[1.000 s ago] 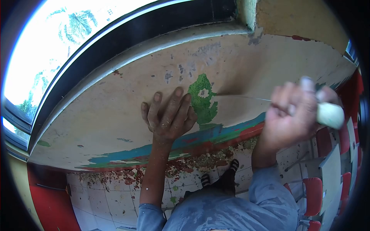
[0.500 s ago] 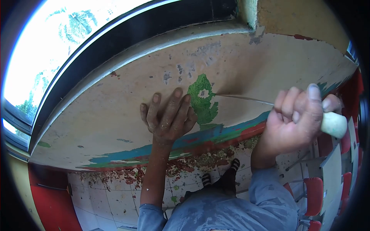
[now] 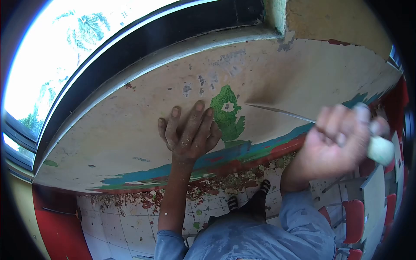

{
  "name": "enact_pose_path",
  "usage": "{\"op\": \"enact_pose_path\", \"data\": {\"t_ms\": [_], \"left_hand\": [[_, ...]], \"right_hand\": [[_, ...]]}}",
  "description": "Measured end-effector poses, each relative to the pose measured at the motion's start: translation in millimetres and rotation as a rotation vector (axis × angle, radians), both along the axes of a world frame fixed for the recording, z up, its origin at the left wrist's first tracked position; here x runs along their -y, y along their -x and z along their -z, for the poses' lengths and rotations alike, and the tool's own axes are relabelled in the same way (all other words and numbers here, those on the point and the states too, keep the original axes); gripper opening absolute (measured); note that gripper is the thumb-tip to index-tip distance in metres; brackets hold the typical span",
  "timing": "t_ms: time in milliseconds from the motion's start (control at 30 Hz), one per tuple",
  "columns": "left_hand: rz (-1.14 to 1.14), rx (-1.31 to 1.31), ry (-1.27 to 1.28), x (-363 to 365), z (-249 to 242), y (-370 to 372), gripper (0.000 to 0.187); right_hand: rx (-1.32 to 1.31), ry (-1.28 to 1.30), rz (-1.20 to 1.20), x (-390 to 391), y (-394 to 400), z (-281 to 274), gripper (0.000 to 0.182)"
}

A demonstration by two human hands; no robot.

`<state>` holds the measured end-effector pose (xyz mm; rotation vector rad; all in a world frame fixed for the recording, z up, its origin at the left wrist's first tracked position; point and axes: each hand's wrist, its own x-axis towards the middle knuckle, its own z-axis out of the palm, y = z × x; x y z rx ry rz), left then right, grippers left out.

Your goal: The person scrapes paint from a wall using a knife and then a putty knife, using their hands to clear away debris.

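My right hand [image 3: 336, 141], slightly blurred, is closed round a scraper. The scraper's thin metal blade [image 3: 281, 112] appears edge-on and points left, with its pale rounded handle end [image 3: 381, 151] sticking out behind the fist. A patch of green paint [image 3: 227, 119] with a small pale hole in it remains on the cream wall [image 3: 121, 125]. The blade tip is just to the right of this patch, apart from it. My left hand [image 3: 188, 132] lies flat on the wall with fingers spread, its thumb side beside the green paint.
Blue, green and red paint bands [image 3: 208, 164] run along the wall's lower part. Paint flakes litter the tiled floor [image 3: 121, 225] near my feet. Red chairs [image 3: 353, 221] and pale desk tops [image 3: 372, 195] stand at the right. A window [image 3: 65, 56] is at upper left.
My right hand has drawn the scraper to the right and slightly down, taking its tip off the green patch's edge. My left hand stays put on the wall.
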<state>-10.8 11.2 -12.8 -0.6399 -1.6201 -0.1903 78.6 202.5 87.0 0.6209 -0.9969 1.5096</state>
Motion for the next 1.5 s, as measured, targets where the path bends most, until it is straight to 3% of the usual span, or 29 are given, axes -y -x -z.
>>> {"op": "enact_pose_path", "data": {"t_ms": [33,100,167,233,300,400,500,533,633,767,833,967,1033,1100,1200,1300,1333,1367,1500], "left_hand": [[-0.006,0.008,0.0,0,1,-2,0.019],[-0.012,0.011,0.004,0,-1,-2,0.018],[-0.013,0.011,0.008,0,-2,0,0.018],[-0.02,0.023,0.013,2,-1,-4,0.018],[-0.019,0.013,0.013,0,-2,-3,0.018],[-0.009,0.016,0.009,1,-2,-2,0.018],[-0.009,0.01,0.011,1,0,-1,0.018],[-0.01,-0.006,0.034,2,-2,1,0.019],[-0.009,-0.007,0.059,3,-2,-2,0.019],[-0.007,0.014,0.007,1,-1,-1,0.017],[-0.007,0.017,0.008,1,0,-2,0.018],[-0.014,0.022,0.006,1,-2,-1,0.018],[-0.015,0.031,0.01,1,-1,-3,0.018],[-0.009,0.021,0.008,1,-1,-2,0.018],[-0.009,0.02,0.012,1,-2,-2,0.018],[-0.005,0.003,0.004,0,-1,-1,0.018],[-0.009,0.008,0.006,1,-1,-1,0.019],[-0.012,0.014,0.009,1,-2,-2,0.019],[-0.011,0.021,0.002,1,0,-2,0.02]], "right_hand": [[0.057,0.046,0.114,11,6,2,0.012],[0.122,0.078,0.083,16,3,1,0.013],[-0.014,0.159,-0.044,0,-7,-2,0.014],[0.056,0.023,0.057,12,3,-5,0.016],[-0.014,-0.078,-0.058,6,-1,-3,0.016],[0.011,0.017,0.048,7,1,-1,0.016],[-0.01,0.082,-0.02,6,1,-1,0.018],[-0.095,0.07,-0.093,-2,-5,-2,0.017],[0.033,-0.038,0.05,14,3,-5,0.014],[-0.081,0.023,-0.124,1,-3,1,0.017],[0.169,-0.045,0.086,21,6,1,0.014],[-0.052,0.075,-0.092,7,-3,-3,0.018],[0.07,-0.073,0.073,13,1,-6,0.015],[-0.091,-0.059,-0.093,4,-2,-6,0.016],[0.07,0.026,0.078,21,4,-7,0.015],[-0.115,-0.04,-0.154,-1,-2,-7,0.016],[-0.122,-0.049,-0.141,0,1,-7,0.015],[0.007,-0.041,0.044,12,6,-4,0.013],[-0.091,-0.08,-0.115,1,-7,-8,0.018]]}}
